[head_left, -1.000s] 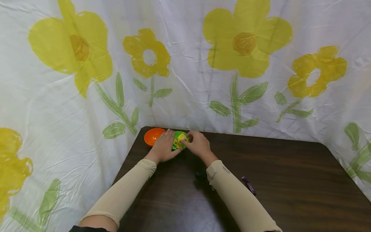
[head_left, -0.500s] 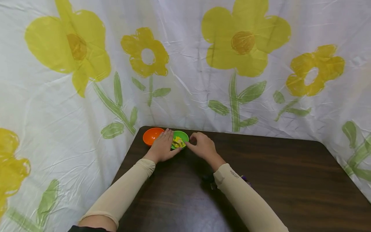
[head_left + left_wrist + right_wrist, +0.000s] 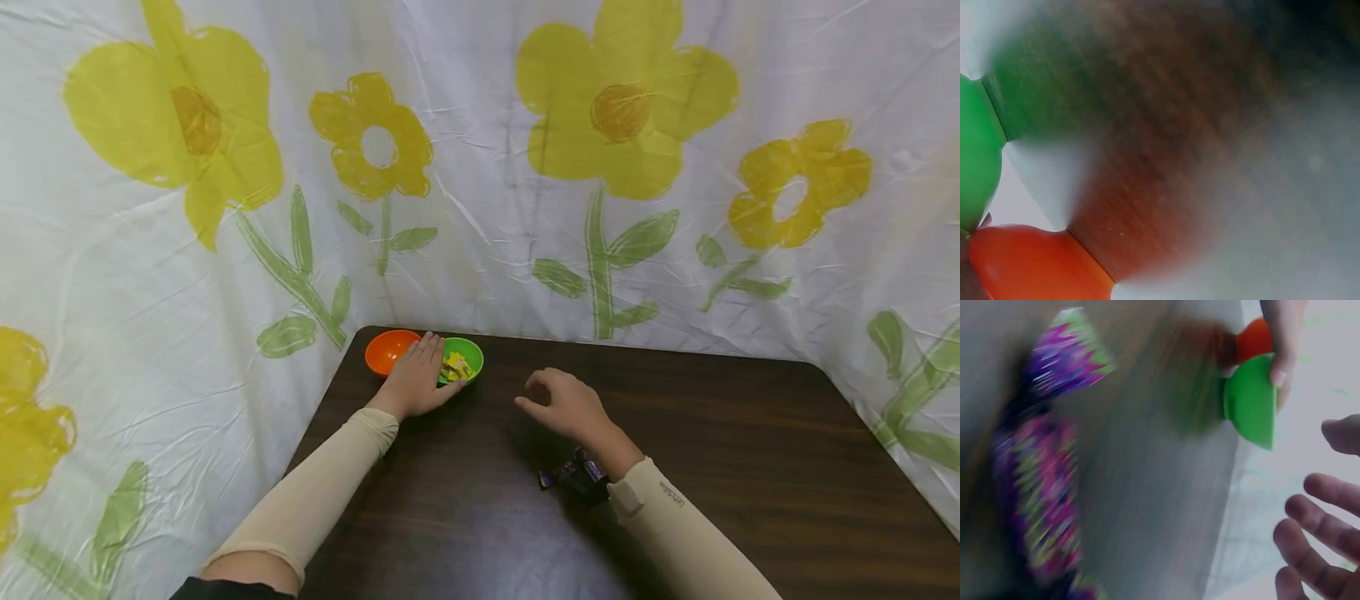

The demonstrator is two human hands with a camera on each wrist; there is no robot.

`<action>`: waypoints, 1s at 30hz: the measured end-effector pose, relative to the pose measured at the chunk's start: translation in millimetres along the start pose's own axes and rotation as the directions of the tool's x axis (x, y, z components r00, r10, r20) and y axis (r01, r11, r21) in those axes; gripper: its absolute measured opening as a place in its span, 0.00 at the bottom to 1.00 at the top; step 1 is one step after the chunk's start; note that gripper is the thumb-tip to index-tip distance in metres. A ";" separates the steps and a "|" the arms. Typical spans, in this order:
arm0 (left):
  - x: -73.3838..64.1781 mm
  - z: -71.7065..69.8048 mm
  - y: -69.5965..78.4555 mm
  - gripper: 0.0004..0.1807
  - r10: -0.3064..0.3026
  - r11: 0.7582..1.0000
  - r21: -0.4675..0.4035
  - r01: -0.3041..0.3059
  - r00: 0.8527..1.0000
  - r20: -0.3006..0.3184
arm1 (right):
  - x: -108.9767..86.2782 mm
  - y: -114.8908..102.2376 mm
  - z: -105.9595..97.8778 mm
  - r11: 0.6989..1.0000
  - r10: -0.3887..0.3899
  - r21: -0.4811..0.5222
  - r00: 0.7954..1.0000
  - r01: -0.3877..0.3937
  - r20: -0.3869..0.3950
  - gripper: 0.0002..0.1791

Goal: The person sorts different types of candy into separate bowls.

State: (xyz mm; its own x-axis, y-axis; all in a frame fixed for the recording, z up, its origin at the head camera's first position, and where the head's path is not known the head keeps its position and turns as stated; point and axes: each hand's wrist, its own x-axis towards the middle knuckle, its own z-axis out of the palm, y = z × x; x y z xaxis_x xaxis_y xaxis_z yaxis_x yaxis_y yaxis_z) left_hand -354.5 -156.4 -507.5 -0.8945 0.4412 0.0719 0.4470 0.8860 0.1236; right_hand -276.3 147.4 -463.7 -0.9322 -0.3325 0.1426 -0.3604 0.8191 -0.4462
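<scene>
My left hand [image 3: 416,379] lies with straight fingers over the adjoining sides of an orange bowl [image 3: 384,354] and a green bowl [image 3: 475,352], its thumb along the green bowl's near rim. Several yellow-wrapped candies [image 3: 457,367] are inside the green bowl. To the right of the bowls, my right hand [image 3: 566,404] hangs over the table, fingers loosely bent and holding nothing. A candy in a purple wrapper [image 3: 1047,494] lies on the table below the right wrist, blurred in the right wrist view. The left wrist view catches the sides of both bowls, but not the hand.
The dark wood-grain table [image 3: 712,467] has its back left corner just beyond the bowls. A white curtain [image 3: 480,250] with painted yellow flowers hangs along the back and the sides.
My right hand has let go of a yellow candy in the green bowl and moved back toward the right, over the purple candy. The left hand has stayed on the bowls.
</scene>
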 end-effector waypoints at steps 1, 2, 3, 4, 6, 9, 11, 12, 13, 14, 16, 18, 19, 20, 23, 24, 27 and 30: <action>0.9 1.1 -0.5 0.55 0.003 1.000 0.001 -0.003 1.000 0.001 | -5.7 3.0 -2.7 1.000 0.003 -0.002 1.000 -0.003 0.010 0.16; 1.5 1.4 -0.4 0.55 0.008 1.000 0.001 -0.008 1.000 0.003 | -11.3 6.1 -5.4 1.000 0.006 -0.005 1.000 -0.006 0.018 0.16; 2.1 1.6 -0.3 0.55 0.012 1.000 0.001 -0.012 1.000 0.006 | -16.9 9.1 -8.1 1.000 0.007 -0.009 1.000 -0.006 0.025 0.16; 2.7 1.7 -0.2 0.55 0.015 1.000 0.004 -0.015 1.000 0.011 | -22.4 12.1 -10.9 1.000 0.007 -0.014 1.000 -0.006 0.029 0.17; 4.0 1.8 -0.2 0.55 0.020 1.000 0.013 -0.021 1.000 0.021 | -32.6 17.7 -16.4 1.000 0.005 -0.021 1.000 -0.004 0.029 0.17; 5.2 -0.8 0.1 0.55 0.025 0.999 0.023 -0.025 0.999 0.028 | -46.2 25.2 -25.5 1.000 0.013 -0.028 1.000 -0.013 0.021 0.17; 5.7 -2.8 0.3 0.55 0.029 0.999 0.033 -0.030 0.999 0.024 | -54.0 30.9 -31.3 0.999 0.028 -0.028 0.999 -0.028 0.017 0.17; 5.6 -4.4 0.6 0.55 0.032 0.999 0.036 -0.033 0.999 0.020 | -57.6 34.0 -33.9 0.999 0.042 -0.024 0.999 -0.041 0.016 0.18; 5.9 -5.2 0.4 0.55 0.036 0.999 0.037 -0.037 0.999 0.014 | -61.0 37.3 -36.6 0.998 0.054 -0.017 0.998 -0.054 0.015 0.18; 5.8 -6.0 0.4 0.55 0.039 0.999 0.038 -0.039 0.999 0.010 | -64.2 41.1 -39.1 0.998 0.067 -0.008 0.998 -0.067 0.014 0.18; 5.5 -7.2 0.4 0.56 0.038 0.999 0.036 -0.039 0.999 0.012 | -70.1 49.6 -43.3 0.996 0.093 0.004 0.996 -0.093 0.009 0.18; 5.2 -7.9 -0.5 0.56 0.035 0.999 0.022 -0.036 0.999 0.013 | -75.7 58.1 -47.4 0.993 0.118 0.016 0.993 -0.118 0.002 0.18; 5.0 -8.0 -0.9 0.57 0.034 0.999 0.014 -0.034 0.999 0.013 | -78.5 62.0 -49.3 0.991 0.130 0.019 0.992 -0.130 0.000 0.19; 4.7 -8.1 -1.3 0.57 0.031 0.999 0.007 -0.031 0.999 0.014 | -81.5 65.8 -51.0 0.990 0.141 0.019 0.990 -0.141 0.000 0.20; 3.9 -8.7 -3.1 0.58 0.027 1.000 -0.011 -0.027 1.000 0.013 | -90.0 74.5 -54.4 0.985 0.172 0.013 0.985 -0.172 0.010 0.20; 3.6 -9.0 -3.6 0.58 0.027 0.999 -0.018 -0.027 1.000 0.012 | -93.1 76.7 -54.8 0.983 0.183 0.009 0.983 -0.183 0.016 0.20; 1.5 -10.6 -5.3 0.58 0.031 0.999 -0.025 -0.030 1.000 0.006 | -102.7 80.9 -55.3 0.979 0.205 0.002 0.978 -0.205 0.031 0.19; -1.5 -13.5 -9.3 0.57 0.038 0.998 -0.046 -0.039 0.999 -0.009 | -111.1 84.8 -56.4 0.972 0.233 0.003 0.972 -0.233 0.033 0.21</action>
State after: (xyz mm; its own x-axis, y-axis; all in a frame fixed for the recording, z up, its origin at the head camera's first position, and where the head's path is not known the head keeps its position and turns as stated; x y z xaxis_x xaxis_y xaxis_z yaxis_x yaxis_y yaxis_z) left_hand -357.2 -167.3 -495.4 -0.8766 0.4735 0.0854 0.4811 0.8608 0.1657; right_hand -205.1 280.1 -467.5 -0.9890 -0.1476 0.0059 -0.1331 0.8728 -0.4696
